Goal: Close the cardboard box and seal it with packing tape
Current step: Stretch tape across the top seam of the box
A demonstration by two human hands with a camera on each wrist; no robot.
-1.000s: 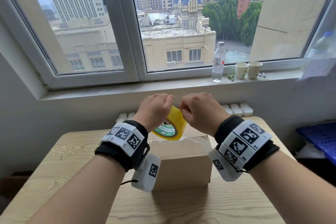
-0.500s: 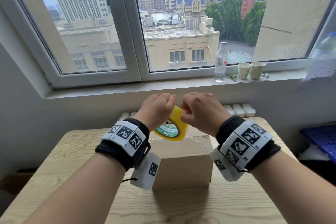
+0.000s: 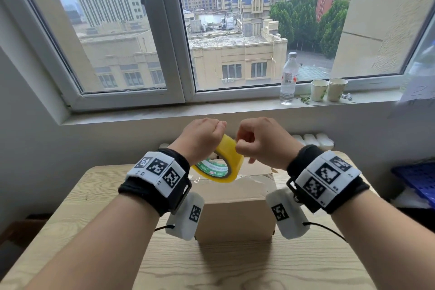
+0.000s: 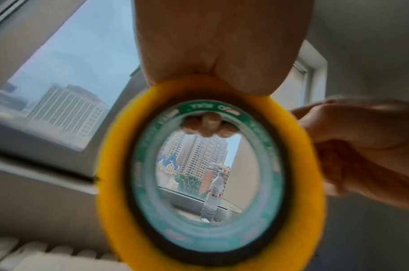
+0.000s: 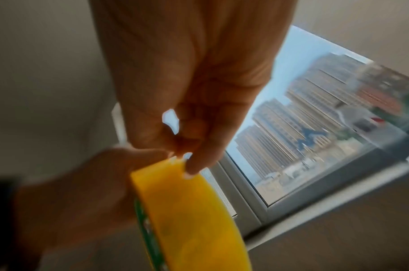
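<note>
My left hand (image 3: 200, 139) grips a yellow packing tape roll (image 3: 229, 160) with a green core label, held in the air above the cardboard box (image 3: 235, 214). In the left wrist view my fingertips (image 4: 208, 126) hook through the roll (image 4: 110, 183). My right hand (image 3: 261, 141) is curled beside it, and its thumb and a fingertip pinch at the top of the roll's outer layer (image 5: 187, 210). No peeled strip shows. The brown box stands on the wooden table (image 3: 235, 266), and its top is mostly hidden behind the hands and the roll.
A water bottle (image 3: 288, 77) and two paper cups (image 3: 328, 89) stand on the window sill beyond the table. A white radiator (image 3: 315, 141) runs behind the table. A blue crate (image 3: 416, 179) sits at the right.
Both hands stay raised over the box. The right hand's fingers have shifted slightly on the roll's outer face, and the roll has tilted a little.
</note>
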